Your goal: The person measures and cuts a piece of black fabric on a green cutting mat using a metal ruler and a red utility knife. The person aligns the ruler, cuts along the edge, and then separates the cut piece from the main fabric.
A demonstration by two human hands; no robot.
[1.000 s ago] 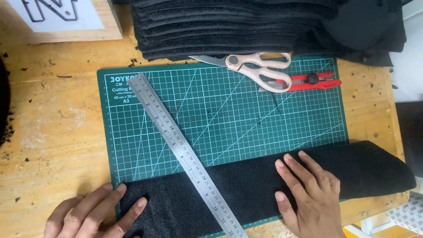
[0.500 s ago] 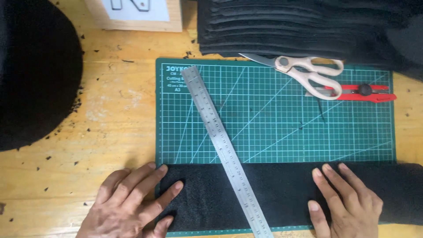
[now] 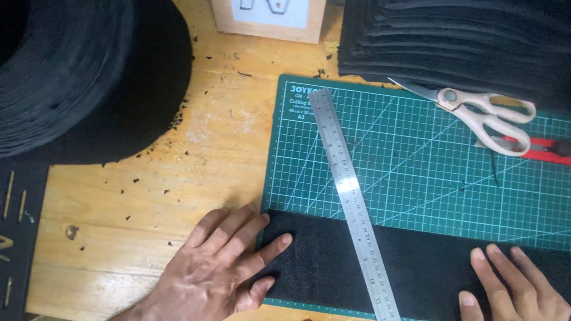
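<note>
A strip of black felt lies along the near edge of a green cutting mat. A steel ruler rests diagonally across the mat and over the felt. My left hand lies flat, fingers spread, on the wooden table with its fingertips on the felt's left end. My right hand presses flat on the felt at the lower right, partly cut off by the frame edge. Neither hand holds anything.
Beige-handled scissors and a red cutter lie at the mat's far right. A stack of black felt sheets sits behind the mat. A large black felt roll fills the upper left. A wooden box stands at the back. Black scraps dot the table.
The view has swung left, bringing the large felt roll into sight. Both hands stay flat on the felt strip; the ruler has not moved on the mat.
</note>
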